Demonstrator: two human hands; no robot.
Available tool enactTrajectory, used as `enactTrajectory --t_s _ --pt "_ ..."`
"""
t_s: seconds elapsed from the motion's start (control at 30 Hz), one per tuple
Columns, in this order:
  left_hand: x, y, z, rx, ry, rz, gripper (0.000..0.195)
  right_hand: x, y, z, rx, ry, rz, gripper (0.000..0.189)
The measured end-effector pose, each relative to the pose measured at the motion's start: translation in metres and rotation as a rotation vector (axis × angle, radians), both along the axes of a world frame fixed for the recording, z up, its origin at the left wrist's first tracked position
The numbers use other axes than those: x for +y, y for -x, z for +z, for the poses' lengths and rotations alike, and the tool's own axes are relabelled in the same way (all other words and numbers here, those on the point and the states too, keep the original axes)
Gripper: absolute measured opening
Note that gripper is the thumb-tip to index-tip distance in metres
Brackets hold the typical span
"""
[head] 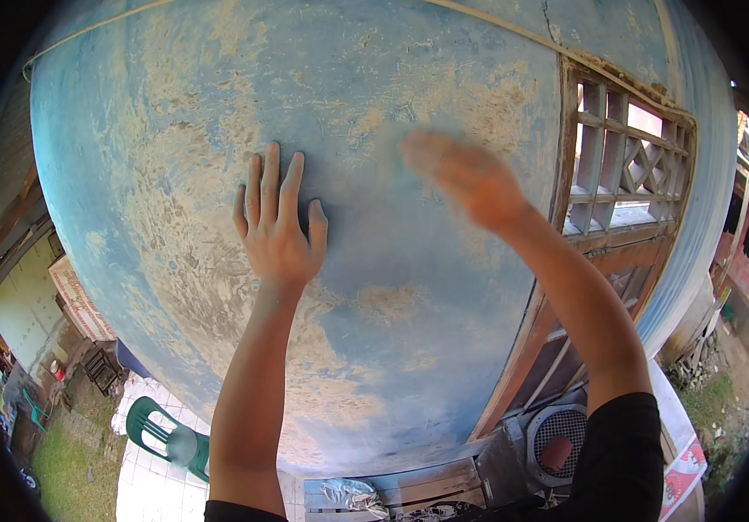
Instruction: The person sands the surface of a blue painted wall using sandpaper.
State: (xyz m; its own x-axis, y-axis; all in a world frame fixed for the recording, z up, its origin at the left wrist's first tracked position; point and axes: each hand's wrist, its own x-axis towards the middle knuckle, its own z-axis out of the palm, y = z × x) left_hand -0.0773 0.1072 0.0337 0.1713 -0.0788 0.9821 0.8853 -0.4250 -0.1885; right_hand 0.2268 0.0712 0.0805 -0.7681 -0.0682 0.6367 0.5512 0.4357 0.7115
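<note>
A plastered wall [374, 339] with worn blue paint and bare beige patches rises in front of me. My left hand [283, 228] lies against it, palm down and fingers spread, holding nothing. To the right, my right hand [466, 176] is blurred by motion close to the wall, with its fingertips pointing up and left. A faint grey-green smear shows around those fingertips. Whether something is pinched in or lies under the right hand cannot be made out. Both forearms reach up from black sleeves.
Right of my hands is a wooden window frame [560, 163] with a lattice vent [635, 153]. Below stand a slatted wooden bench [426, 486], a crumpled plastic bag [351, 494] and a round-grilled loudspeaker [560, 434]. A green plastic chair [159, 430] stands on white floor tiles [146, 492] at lower left.
</note>
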Motion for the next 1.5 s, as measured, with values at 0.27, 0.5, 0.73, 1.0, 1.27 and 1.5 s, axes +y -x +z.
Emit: enactTrajectory --t_s 0.27,0.5,0.73,1.0,1.27,1.5 --pt "0.003 0.002 0.0 0.006 -0.026 -0.01 0.057 -0.003 0.03 -0.06 -0.04 0.227 0.043 0.038" --pt "0.002 -0.006 0.002 -0.001 -0.039 0.005 0.057 -0.005 -0.009 0.006 0.409 -0.22 -0.141 0.03" --pt "0.003 0.0 0.0 -0.022 -0.039 -0.021 0.054 -0.009 0.045 -0.093 0.186 -0.082 -0.129 0.02" --pt "0.006 -0.001 -0.002 -0.019 -0.06 -0.034 0.052 -0.006 0.051 -0.085 0.174 0.055 -0.108 0.051" --pt "0.005 -0.002 -0.002 -0.073 -0.037 -0.048 0.053 0.005 0.054 -0.071 0.489 -0.011 -0.124 0.049" --pt "-0.005 -0.012 -0.05 -0.149 0.227 0.081 0.061 -0.001 0.008 -0.033 0.315 -0.069 -0.166 0.05"
